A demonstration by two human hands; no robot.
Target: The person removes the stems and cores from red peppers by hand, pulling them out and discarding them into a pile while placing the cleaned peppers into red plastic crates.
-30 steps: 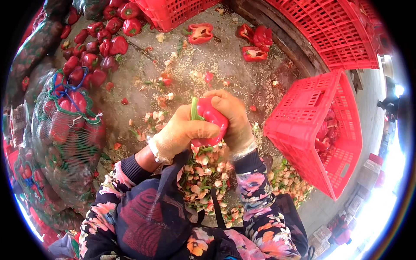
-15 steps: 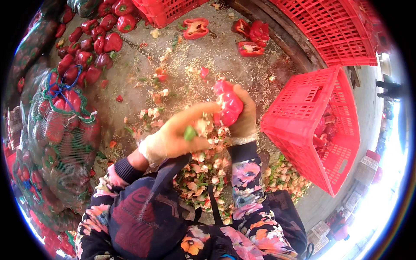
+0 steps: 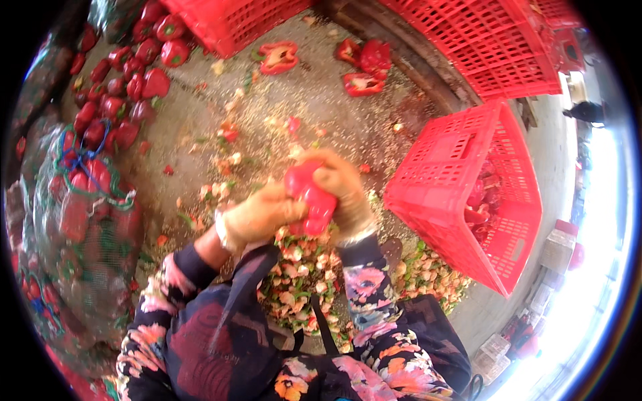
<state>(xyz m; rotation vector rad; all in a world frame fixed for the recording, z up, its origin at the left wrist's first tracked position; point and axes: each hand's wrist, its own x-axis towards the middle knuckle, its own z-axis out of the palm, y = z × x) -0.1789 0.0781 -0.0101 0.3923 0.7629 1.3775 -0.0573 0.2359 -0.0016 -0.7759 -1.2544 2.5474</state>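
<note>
Between my gloved hands is a red bell pepper (image 3: 313, 198), held above a heap of pale and green pepper cores (image 3: 301, 274). My right hand (image 3: 349, 200) wraps over its far and right side. From the left, my left hand (image 3: 259, 215) is closed, its fingertips pressed to the pepper's lower left side. The pepper's underside is hidden. On the floor beyond lie cut-open red peppers, one a broad half (image 3: 278, 58) and others grouped near a piece (image 3: 363, 83).
A tilted red plastic crate (image 3: 435, 157) with red peppers inside stands to the right. More red crates (image 3: 461, 40) are at the back. To the left are loose whole peppers (image 3: 157, 83) and a green net sack (image 3: 100, 247) filled with peppers. Seeds and scraps litter the floor.
My left hand, earlier blurred with a green bit beside it, now closes against the pepper. The right hand has turned over the pepper, and both have come lower. The whole view has shifted slightly.
</note>
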